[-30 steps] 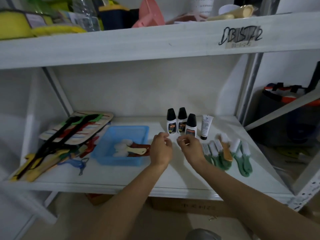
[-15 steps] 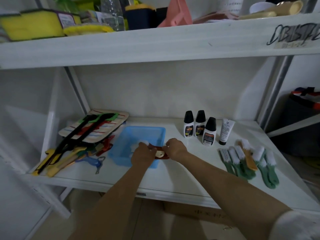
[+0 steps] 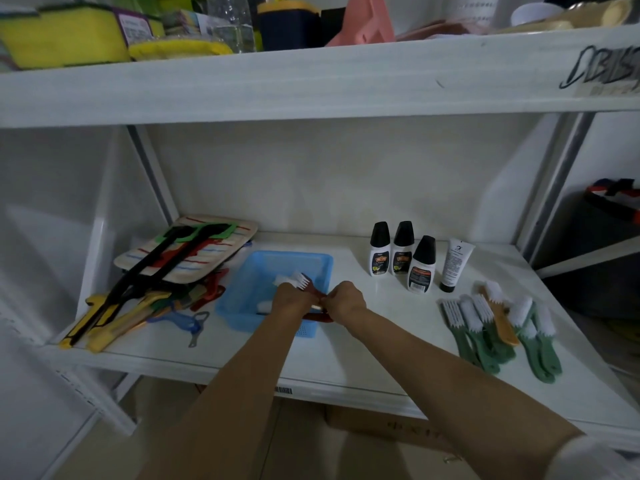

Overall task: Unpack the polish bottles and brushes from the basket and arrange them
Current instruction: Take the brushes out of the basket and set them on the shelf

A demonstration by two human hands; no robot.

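A blue basket (image 3: 258,268) sits on the white shelf (image 3: 363,355). Over its right front corner my left hand (image 3: 290,299) grips a red brush (image 3: 306,285) whose white bristles point up and back. My right hand (image 3: 346,301) pinches the handle end of the brushes at the basket's rim; a cream handle shows between the two hands. More white bristles lie inside the basket. Three black-capped polish bottles (image 3: 401,252) and a white tube (image 3: 455,265) stand in a row at the back right. Several green brushes (image 3: 485,334) and an orange brush (image 3: 502,323) lie side by side at the right.
A pile of long shoehorns and tools (image 3: 145,282) lies at the left, with a blue opener (image 3: 188,325) near the front edge. The upper shelf (image 3: 311,84) hangs overhead, loaded with sponges and containers. A metal upright stands at the right.
Both hands moved left from in front of the bottles to the basket and took hold of the brushes there. The red brush now rises out of the basket. The camera shifted left.
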